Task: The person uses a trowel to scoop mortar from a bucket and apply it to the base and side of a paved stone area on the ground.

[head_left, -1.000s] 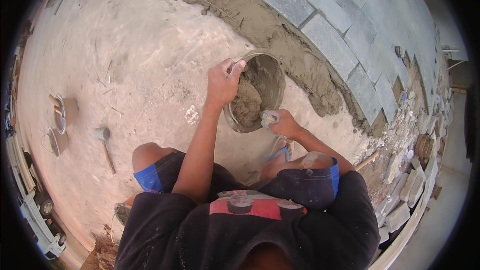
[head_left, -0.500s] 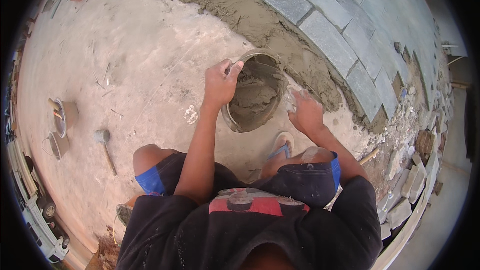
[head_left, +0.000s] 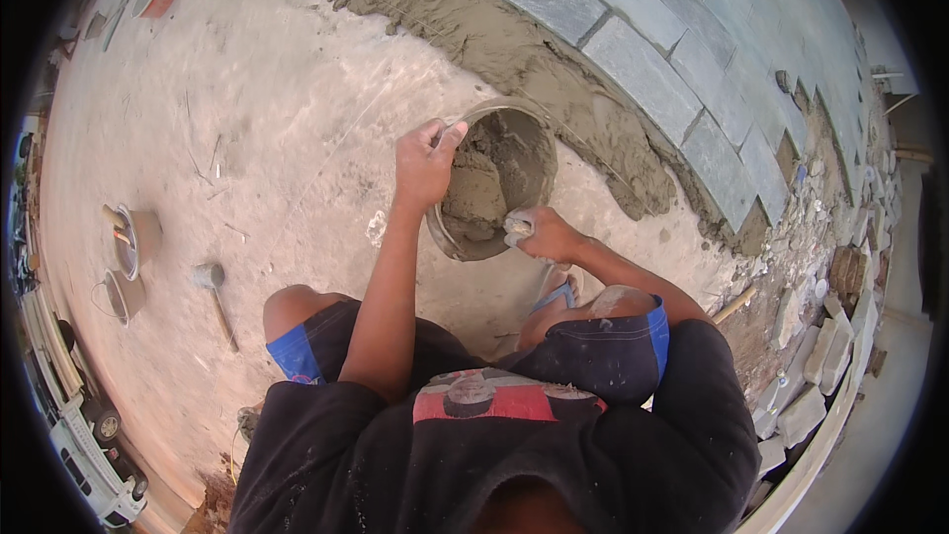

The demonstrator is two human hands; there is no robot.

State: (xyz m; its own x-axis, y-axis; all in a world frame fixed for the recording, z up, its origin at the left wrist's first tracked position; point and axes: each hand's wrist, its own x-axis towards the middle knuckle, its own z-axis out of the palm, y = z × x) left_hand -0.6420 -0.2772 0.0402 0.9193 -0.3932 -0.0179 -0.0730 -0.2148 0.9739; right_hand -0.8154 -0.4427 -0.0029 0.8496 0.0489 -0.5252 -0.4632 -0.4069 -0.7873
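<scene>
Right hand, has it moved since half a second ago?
Yes. Judged against the laid grey paving slabs, the right hand has shifted left, away from them, and is now at the near right side of the bucket.

A: Left of the bucket (head_left: 542,163)?
B: Passage, broad: open floor (head_left: 306,178) out to the mallet (head_left: 210,277), with two pails (head_left: 146,235) farther left. Obstacle: one white lump (head_left: 376,227), just left of the bucket.
A: Bucket mouth?
B: Part-blocked. Left grip (head_left: 425,166) on its left rim; right grip (head_left: 544,235), closed on a pale handle (head_left: 517,226), at its lower right. Room: over the far right rim.
A: Right of the bucket?
B: One narrow floor wedge, then wet mortar (head_left: 603,143); paving stones (head_left: 643,64) beyond.
A: Near side of the bucket?
B: Tight. Sandalled foot (head_left: 559,292), bent right knee (head_left: 621,305).
</scene>
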